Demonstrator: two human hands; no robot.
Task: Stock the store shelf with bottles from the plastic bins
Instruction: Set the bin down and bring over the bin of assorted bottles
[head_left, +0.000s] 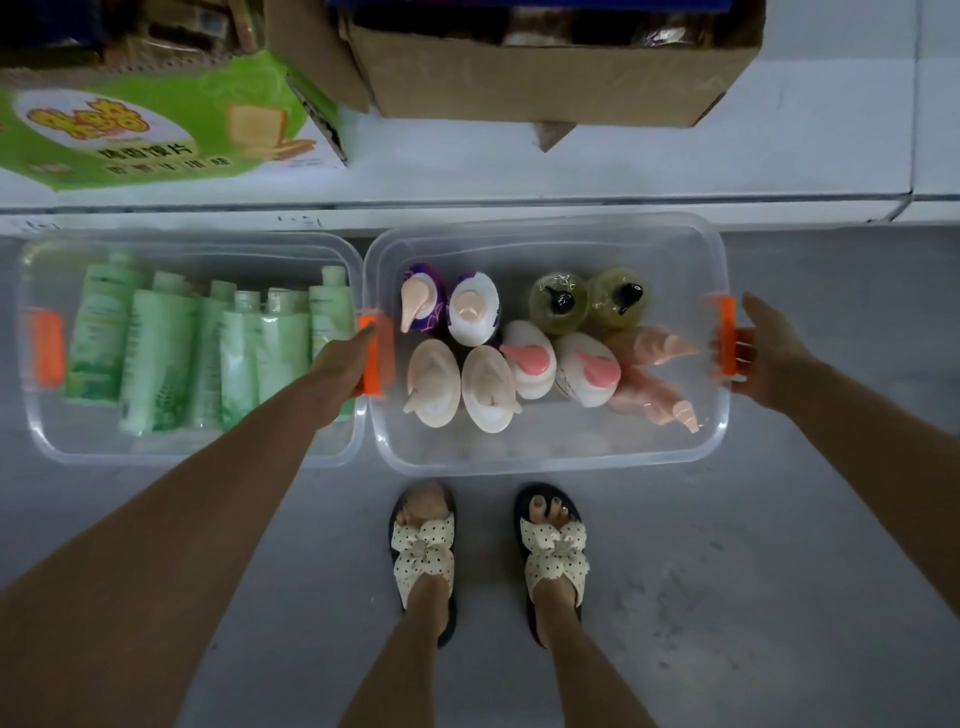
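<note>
The left plastic bin (31, 426) stands on the floor and holds green bottles (156, 358), which lie side by side. Just beside it, touching or almost touching, stands the right plastic bin (545, 465) with pump bottles (519, 358). Most of them are upright and two pink ones lie flat at the right end.

The long axis of this right bin runs from left to right, and one hand is at each short end. The left hand (340, 366) reaches down over the first bin, with its fingers curled around the left orange handle (372, 358). The right hand (763, 353) grips the right orange handle (725, 335). Its fingers hook under the handle and its thumb stands free above, so this hold looks looser.

Both arms are stretched down and a little outward, and the feet in sandals (423, 551) stand just behind the bin. The white store shelf (571, 171) lies straight ahead, beyond the far long side. I think the coming move is a two-hand lift or a push toward it.
</note>
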